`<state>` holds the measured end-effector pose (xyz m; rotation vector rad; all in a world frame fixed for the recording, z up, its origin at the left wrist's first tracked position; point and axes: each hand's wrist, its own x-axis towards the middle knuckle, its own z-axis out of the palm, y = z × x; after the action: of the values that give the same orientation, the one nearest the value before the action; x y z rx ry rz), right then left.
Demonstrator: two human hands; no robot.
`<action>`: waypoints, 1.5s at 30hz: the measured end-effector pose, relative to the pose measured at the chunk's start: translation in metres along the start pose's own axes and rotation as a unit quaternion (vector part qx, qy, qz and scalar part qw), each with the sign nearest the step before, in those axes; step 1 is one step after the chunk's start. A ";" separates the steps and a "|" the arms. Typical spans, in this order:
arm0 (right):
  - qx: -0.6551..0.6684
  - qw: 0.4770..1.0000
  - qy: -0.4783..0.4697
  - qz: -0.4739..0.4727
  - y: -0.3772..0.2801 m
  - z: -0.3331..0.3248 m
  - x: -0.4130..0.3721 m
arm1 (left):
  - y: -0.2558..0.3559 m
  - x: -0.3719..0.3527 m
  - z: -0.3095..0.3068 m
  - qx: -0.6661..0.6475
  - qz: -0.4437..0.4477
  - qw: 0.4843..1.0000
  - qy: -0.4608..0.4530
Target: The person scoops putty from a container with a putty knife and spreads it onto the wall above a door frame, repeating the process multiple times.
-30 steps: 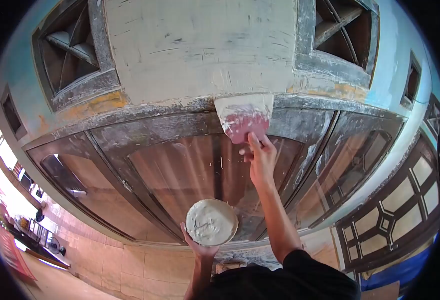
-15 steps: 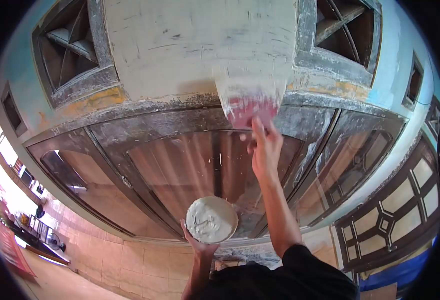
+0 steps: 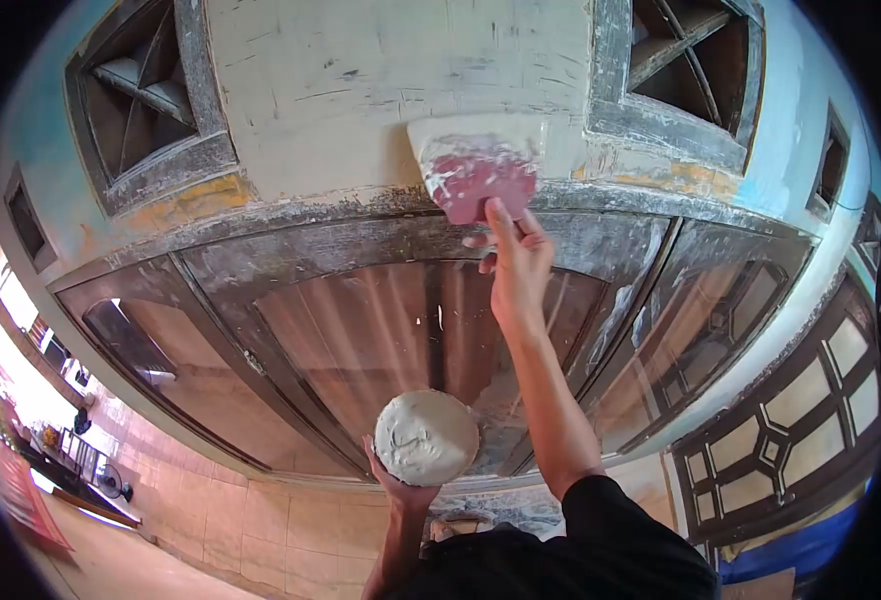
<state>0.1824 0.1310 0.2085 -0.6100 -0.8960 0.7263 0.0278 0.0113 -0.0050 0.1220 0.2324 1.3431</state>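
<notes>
My right hand (image 3: 523, 262) grips a red putty spreader (image 3: 486, 178) by its lower end, thumb on the near face. White putty smears the spreader's broad upper part, which lies at the wall (image 3: 401, 60) just above the wooden frame. Fresh pale putty with dark scratch marks covers that wall section. Lower down, my left hand (image 3: 401, 485) supports a round bowl of white putty (image 3: 427, 438) from below and the left side. The putty's surface is rough and grooved; the bowl's underside is hidden.
Below the wall runs a worn wooden frame (image 3: 341, 240) with glass panes. Lattice vents (image 3: 141, 90) flank the puttied section. To the lower left are floor tiles (image 3: 261, 530) and a fan (image 3: 113, 482). A dark panelled door (image 3: 781, 440) stands at right.
My right hand and the spreader have moved up and slightly left along the wall. The bowl in my left hand has barely shifted.
</notes>
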 end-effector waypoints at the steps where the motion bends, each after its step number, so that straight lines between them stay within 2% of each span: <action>1: -0.016 1.000 -0.003 0.002 0.009 -0.002 0.003 | -0.001 0.001 -0.001 -0.015 -0.006 1.000 0.005; 5: -0.033 0.996 0.029 0.073 0.034 -0.037 -0.036 | -0.001 0.006 -0.010 0.007 0.033 0.999 0.010; 9: -0.007 1.000 0.018 0.020 0.008 -0.021 -0.029 | 0.000 0.002 -0.010 0.011 0.010 0.999 0.031; 12: -0.001 1.000 0.000 -0.023 0.004 0.000 0.004 | -0.001 0.000 0.001 0.010 -0.005 1.000 -0.001; 16: -0.035 0.998 0.018 0.048 0.036 -0.023 -0.025 | -0.003 0.003 0.000 0.009 0.022 1.000 0.000; 18: -0.028 0.999 0.010 0.046 0.030 -0.031 -0.040 | -0.002 -0.003 0.009 0.024 0.036 0.998 0.037; 21: -0.033 0.999 0.009 0.024 -0.003 -0.018 -0.027 | -0.004 0.006 -0.004 0.014 0.030 0.999 -0.002; 24: -0.001 1.000 0.004 -0.019 -0.010 -0.010 -0.002 | -0.003 0.000 0.005 -0.003 -0.002 1.000 0.003; 27: -0.038 0.999 0.017 -0.002 0.018 -0.028 -0.003 | -0.006 0.006 -0.004 0.009 0.022 1.000 0.005; 29: -0.061 0.995 0.039 0.068 0.028 -0.045 -0.029 | -0.005 0.003 -0.003 -0.003 0.016 1.000 0.009; 31: -0.047 0.998 0.023 0.047 0.019 -0.049 -0.028 | -0.004 0.006 -0.003 -0.014 0.010 1.000 0.014; 33: -0.037 0.999 0.018 0.034 0.003 -0.045 -0.023 | -0.006 0.005 -0.007 0.034 0.047 0.998 0.034; 35: -0.016 1.000 0.003 -0.021 -0.016 -0.028 0.005 | -0.007 0.003 0.004 0.019 0.022 1.000 0.009; 36: -0.016 1.000 0.006 -0.021 -0.013 -0.027 0.009 | -0.007 0.003 0.008 0.003 0.001 1.000 -0.019; 39: -0.036 0.999 0.015 -0.002 0.008 -0.036 0.005 | -0.010 0.006 0.002 0.002 0.013 1.000 0.001; 41: -0.063 0.995 0.035 0.065 0.020 -0.051 -0.022 | -0.009 0.005 0.000 0.008 0.020 1.000 0.001; 45: -0.055 0.998 0.020 0.019 -0.004 -0.048 -0.018 | -0.009 0.002 0.005 0.012 0.015 1.000 -0.006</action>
<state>0.2169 0.1059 0.1796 -0.7380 -0.8933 0.7000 0.0378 0.0119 -0.0019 0.1552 0.2371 1.3688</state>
